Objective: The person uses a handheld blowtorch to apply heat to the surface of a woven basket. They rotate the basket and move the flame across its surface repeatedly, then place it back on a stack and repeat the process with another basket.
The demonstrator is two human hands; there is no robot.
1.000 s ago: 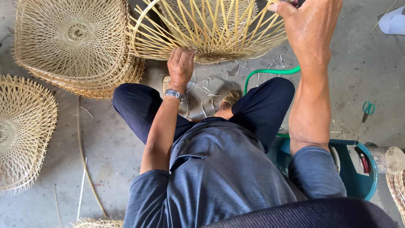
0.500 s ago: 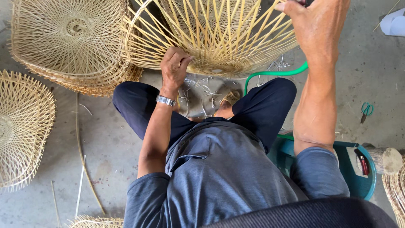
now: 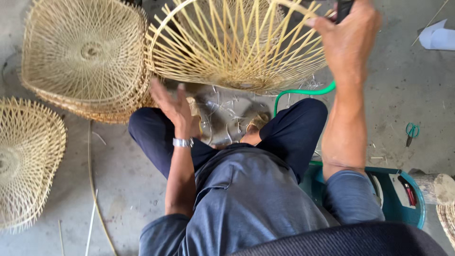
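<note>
while the person sits on a teal stool (image 3: 403, 208) at the lower right of the frame, an open-weave bamboo frame (image 3: 237, 47) is held up at the top centre, above the knees. the right hand (image 3: 348, 40) is closed around the frame's rim at the upper right, together with a dark object whose kind i cannot tell. the left hand (image 3: 173, 104) sits just below the frame's lower left edge, fingers spread wide, holding nothing; whether it touches the rim i cannot tell.

progress, as judged: the frame's ribs and hub look assembled and the rim hoop is on, though loose strip ends stand out near the right hand, so finishing appears to remain. a stack of finished frames (image 3: 85, 61) lies at the upper left, and another frame (image 3: 26, 161) at the left edge, rib ends still projecting. offcuts (image 3: 222, 109) litter the floor between the feet.

not readable: the top of the held frame is cut off by the frame edge; a green hose (image 3: 303, 92) passes behind the leg; small green scissors (image 3: 411, 132) lie at the right.
</note>
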